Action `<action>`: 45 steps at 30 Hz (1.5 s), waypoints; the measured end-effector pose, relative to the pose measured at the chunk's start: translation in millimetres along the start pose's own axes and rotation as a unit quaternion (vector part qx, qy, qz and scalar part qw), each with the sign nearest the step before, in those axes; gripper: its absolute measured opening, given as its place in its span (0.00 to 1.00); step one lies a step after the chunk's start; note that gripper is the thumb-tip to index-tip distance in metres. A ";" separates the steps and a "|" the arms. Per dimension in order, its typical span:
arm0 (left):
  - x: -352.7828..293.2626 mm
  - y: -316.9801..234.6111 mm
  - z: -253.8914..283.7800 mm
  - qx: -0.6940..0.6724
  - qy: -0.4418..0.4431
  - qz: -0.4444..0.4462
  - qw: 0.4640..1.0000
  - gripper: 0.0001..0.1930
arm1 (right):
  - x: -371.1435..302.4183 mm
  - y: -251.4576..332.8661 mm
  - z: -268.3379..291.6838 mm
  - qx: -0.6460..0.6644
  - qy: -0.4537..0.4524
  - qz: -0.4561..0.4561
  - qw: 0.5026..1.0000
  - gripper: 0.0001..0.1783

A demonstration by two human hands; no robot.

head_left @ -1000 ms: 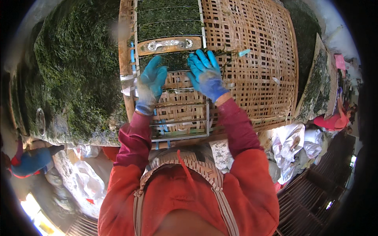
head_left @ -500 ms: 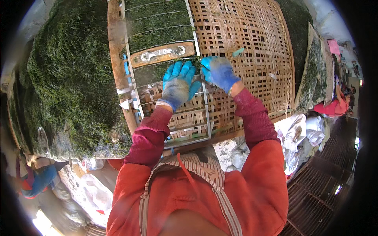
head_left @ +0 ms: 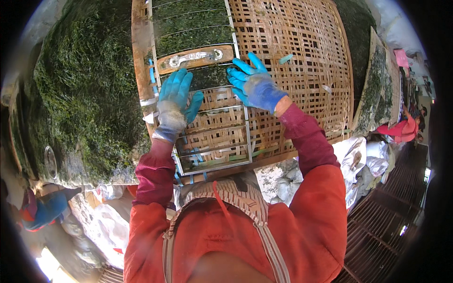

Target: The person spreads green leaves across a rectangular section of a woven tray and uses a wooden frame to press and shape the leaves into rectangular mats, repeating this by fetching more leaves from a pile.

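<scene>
Both hands wear blue-coated work gloves. My left hand (head_left: 174,101) lies open, fingers stretched out, over the left rail of a narrow metal frame (head_left: 249,137) split by crossbars. At the frame's right rail, my right hand (head_left: 255,85) is open with its fingers spread. Between the fingertips, a thin layer of dark green seaweed (head_left: 212,77) fills one section. Just beyond it rests a wooden block (head_left: 206,55) with a metal handle, touched by neither hand. Farther sections hold more seaweed (head_left: 196,37); the nearer ones show the woven bamboo mat (head_left: 302,70) underneath.
A large heap of wet seaweed (head_left: 89,94) lies to the left. A wooden bar (head_left: 141,61) borders the mat there. Further right stands a seaweed-covered board (head_left: 375,85). White plastic bags (head_left: 351,158) sit below the mat's near edge. Another person in red (head_left: 401,127) is far right.
My left hand has moved left, from mid-frame to the left rail. My right hand's fingers have spread from a curled pose. Seaweed now covers the section below the block more evenly.
</scene>
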State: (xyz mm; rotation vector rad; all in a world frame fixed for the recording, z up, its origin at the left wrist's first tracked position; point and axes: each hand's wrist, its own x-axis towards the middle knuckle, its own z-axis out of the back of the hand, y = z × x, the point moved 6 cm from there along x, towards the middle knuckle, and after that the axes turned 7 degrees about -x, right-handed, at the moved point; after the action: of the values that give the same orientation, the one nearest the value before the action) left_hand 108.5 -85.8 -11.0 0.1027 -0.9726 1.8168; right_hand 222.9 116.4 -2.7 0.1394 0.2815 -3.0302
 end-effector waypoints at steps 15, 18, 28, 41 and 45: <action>-1.1 -4.2 -60.8 0.104 0.116 0.020 0.988 0.30 | 17.1 -33.3 4.9 0.165 -0.209 -0.064 0.962 0.23; -1.6 12.0 -52.6 0.071 0.172 0.033 0.982 0.30 | 23.5 -20.6 50.8 0.114 -0.236 0.021 0.965 0.21; -29.5 28.1 -15.0 0.167 0.075 0.074 0.980 0.32 | -17.2 -33.7 10.7 0.209 -0.195 -0.052 0.957 0.22; -33.7 27.6 -13.2 0.171 -0.005 0.071 0.983 0.30 | 28.3 -20.3 64.1 0.010 -0.258 -0.009 0.966 0.15; -37.9 37.7 -21.0 0.183 -0.008 0.087 0.979 0.32 | 9.1 0.9 8.7 -0.086 -0.138 0.122 0.979 0.23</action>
State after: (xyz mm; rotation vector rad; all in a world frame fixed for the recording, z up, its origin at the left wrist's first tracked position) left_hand 103.1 -105.6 -64.6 0.2657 -0.6642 2.1445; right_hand 213.2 113.1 4.7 -0.2404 0.4604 -2.7212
